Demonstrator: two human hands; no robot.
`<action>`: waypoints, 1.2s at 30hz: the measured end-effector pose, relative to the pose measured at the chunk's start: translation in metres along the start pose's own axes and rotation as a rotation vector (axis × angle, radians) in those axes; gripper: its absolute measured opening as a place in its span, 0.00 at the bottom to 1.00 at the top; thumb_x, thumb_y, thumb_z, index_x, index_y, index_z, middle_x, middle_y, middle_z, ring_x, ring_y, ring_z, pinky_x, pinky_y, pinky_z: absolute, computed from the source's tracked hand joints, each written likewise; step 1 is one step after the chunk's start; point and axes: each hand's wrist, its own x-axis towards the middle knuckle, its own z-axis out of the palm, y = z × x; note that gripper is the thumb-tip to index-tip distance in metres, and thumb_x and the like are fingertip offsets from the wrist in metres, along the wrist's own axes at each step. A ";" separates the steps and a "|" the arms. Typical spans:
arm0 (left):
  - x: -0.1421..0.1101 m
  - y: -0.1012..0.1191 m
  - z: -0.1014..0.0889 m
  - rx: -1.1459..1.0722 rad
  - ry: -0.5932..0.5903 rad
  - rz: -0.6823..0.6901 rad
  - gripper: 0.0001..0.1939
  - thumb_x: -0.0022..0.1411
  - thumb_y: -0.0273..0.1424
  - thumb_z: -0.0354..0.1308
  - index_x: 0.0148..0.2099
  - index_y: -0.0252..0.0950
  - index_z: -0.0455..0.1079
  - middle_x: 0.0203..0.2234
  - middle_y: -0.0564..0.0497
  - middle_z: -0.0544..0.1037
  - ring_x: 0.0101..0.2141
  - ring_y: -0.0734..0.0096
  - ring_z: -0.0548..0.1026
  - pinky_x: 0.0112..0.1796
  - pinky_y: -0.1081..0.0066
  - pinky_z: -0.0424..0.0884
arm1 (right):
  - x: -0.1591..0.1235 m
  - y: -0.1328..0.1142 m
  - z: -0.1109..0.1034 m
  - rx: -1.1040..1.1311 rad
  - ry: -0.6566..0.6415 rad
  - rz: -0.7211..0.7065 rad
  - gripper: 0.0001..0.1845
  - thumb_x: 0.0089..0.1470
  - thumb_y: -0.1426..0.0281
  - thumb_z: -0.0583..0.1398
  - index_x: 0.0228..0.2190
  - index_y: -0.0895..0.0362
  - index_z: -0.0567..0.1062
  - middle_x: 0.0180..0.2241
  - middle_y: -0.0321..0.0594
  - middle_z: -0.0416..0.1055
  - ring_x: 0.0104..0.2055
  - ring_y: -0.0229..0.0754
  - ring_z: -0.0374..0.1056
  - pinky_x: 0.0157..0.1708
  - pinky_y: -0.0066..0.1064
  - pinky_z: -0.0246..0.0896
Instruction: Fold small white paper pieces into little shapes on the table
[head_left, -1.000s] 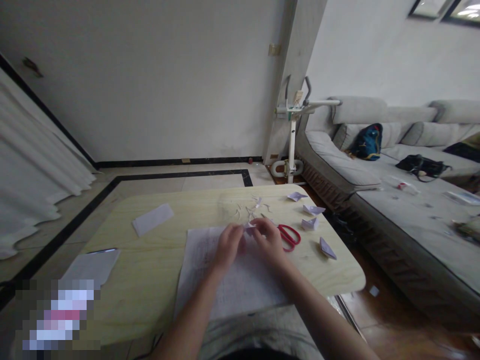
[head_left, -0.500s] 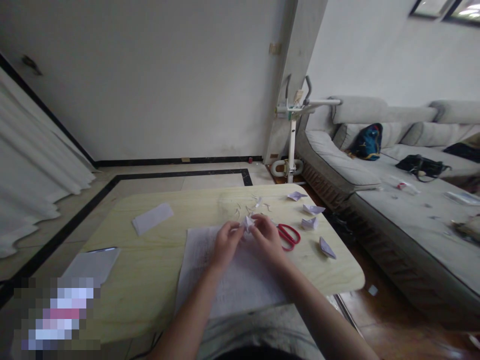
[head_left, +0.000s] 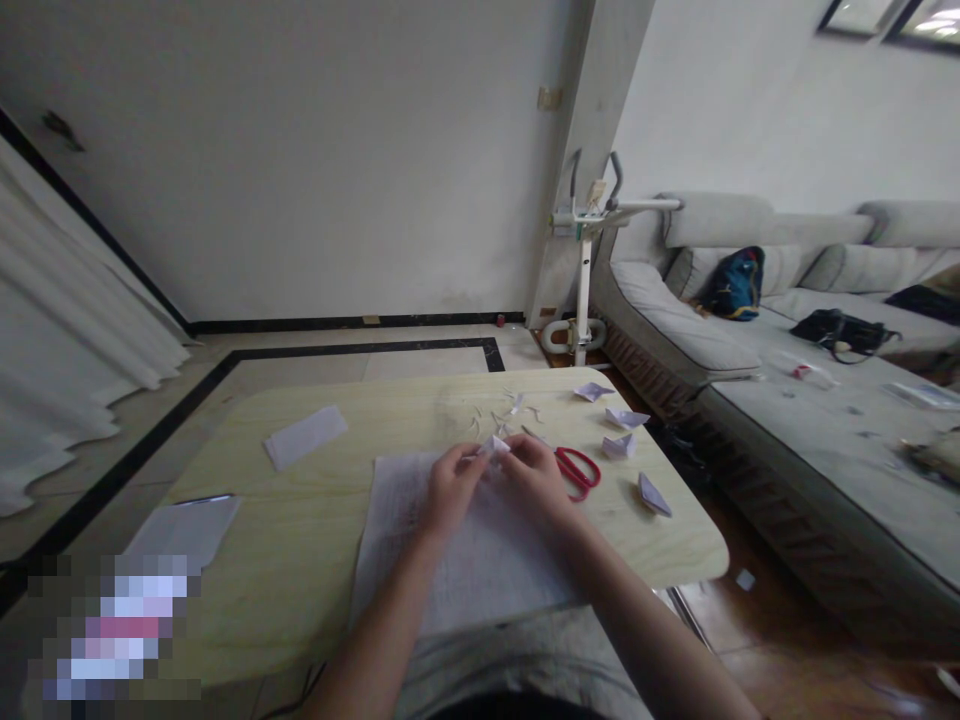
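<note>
Between my fingertips is a small piece of folded white paper (head_left: 494, 446), held above the far edge of a large printed sheet (head_left: 465, 570). My left hand (head_left: 454, 482) pinches its left side, and my right hand (head_left: 534, 474) pinches its right side. Fingers partly cover the paper, so its full shape is hidden. Red-handled scissors (head_left: 577, 470) lie just right of my right hand, their blades partly hidden behind it. Thin paper scraps (head_left: 499, 418) are scattered beyond my hands. Several folded paper boats (head_left: 619, 446) stand along the right side.
The wooden table (head_left: 300, 540) has rounded corners. A stack of white paper strips (head_left: 306, 437) lies at its left, with a pen (head_left: 204, 499) on white sheets (head_left: 184, 530) nearer me. A grey sofa (head_left: 810, 420) stands to the right, a white exercise machine (head_left: 585, 280) behind.
My right fingers have drawn slightly down and inward on the folded paper, which now looks flatter and more triangular. More of the scissor blades shows. Other things have stayed put.
</note>
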 end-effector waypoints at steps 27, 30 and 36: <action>0.003 -0.004 -0.002 -0.053 -0.080 0.009 0.16 0.52 0.43 0.62 0.32 0.32 0.74 0.20 0.54 0.74 0.21 0.76 0.70 0.22 0.78 0.64 | -0.002 -0.006 0.004 0.043 -0.044 0.040 0.10 0.48 0.64 0.64 0.28 0.56 0.71 0.24 0.34 0.70 0.27 0.39 0.66 0.28 0.29 0.60; 0.003 -0.003 -0.001 -0.057 -0.077 0.009 0.15 0.51 0.42 0.62 0.32 0.32 0.74 0.20 0.54 0.74 0.22 0.76 0.70 0.23 0.78 0.64 | -0.002 -0.008 0.003 0.043 -0.057 0.061 0.10 0.48 0.63 0.64 0.27 0.57 0.71 0.24 0.35 0.70 0.27 0.39 0.66 0.28 0.29 0.60; 0.003 -0.006 -0.002 -0.054 -0.081 0.007 0.15 0.52 0.42 0.61 0.34 0.33 0.74 0.21 0.54 0.74 0.21 0.75 0.69 0.22 0.77 0.63 | -0.002 -0.003 0.001 0.100 -0.067 0.013 0.12 0.49 0.63 0.64 0.34 0.55 0.70 0.28 0.34 0.69 0.29 0.39 0.66 0.28 0.28 0.60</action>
